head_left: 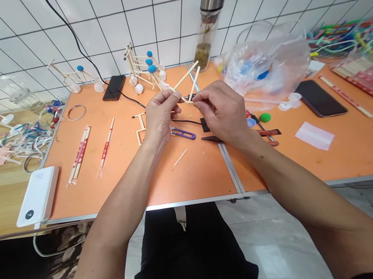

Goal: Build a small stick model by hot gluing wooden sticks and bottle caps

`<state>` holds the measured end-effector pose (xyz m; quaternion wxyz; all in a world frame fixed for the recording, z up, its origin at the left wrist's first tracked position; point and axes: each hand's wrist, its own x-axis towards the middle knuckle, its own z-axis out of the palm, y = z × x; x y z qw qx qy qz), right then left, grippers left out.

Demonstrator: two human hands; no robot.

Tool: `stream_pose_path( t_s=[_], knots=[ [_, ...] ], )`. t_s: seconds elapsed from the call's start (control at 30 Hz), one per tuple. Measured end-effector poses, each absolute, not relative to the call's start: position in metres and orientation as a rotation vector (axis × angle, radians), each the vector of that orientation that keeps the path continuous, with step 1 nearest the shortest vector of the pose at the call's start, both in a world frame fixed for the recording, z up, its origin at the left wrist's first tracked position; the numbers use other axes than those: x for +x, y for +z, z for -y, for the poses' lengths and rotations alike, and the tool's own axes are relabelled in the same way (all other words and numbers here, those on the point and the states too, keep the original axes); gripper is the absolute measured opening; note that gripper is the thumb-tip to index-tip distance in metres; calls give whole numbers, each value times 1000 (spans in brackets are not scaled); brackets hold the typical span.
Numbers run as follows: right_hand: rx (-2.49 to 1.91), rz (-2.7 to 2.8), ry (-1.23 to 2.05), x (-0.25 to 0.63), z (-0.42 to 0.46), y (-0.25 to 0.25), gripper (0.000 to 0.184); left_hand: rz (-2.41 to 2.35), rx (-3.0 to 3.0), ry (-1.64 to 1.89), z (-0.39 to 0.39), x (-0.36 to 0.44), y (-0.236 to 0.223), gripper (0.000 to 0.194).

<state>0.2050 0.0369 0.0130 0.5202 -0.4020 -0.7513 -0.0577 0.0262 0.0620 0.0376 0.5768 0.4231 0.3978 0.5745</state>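
Observation:
In front of me my left hand (163, 112) pinches one side of a small frame of joined wooden sticks (195, 83). At its lower corner my right hand (222, 108) is closed on it with thumb and fingertips. Two of its sticks point up and away between my hands; the joint itself is partly hidden by fingers. Beside my left wrist lies another flat stick frame (140, 129), partly covered. A purple-handled cutter (183, 133) rests between my forearms, with a short cut stick (180, 158) nearer me. Under my right wrist, pliers (267, 133) are partly covered.
Stick models with blue caps (151, 66) stand at the back, near a phone (114, 87) and a tea bottle (207, 25). Wrapped chopsticks (80, 153) and a power bank (38, 197) lie left. A plastic bag (267, 65) and another phone (320, 97) are right.

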Motion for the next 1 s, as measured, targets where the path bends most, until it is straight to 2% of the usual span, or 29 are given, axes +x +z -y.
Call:
stream_pose_path(
  t_s=[0.47, 1.0],
  knots=[
    [-935, 1795, -152, 208, -37, 12, 16, -891, 870, 1313, -65, 25, 40, 29],
    [-928, 1786, -150, 206, -38, 11, 17, -878, 976, 1328, -64, 26, 37, 24]
  ],
)
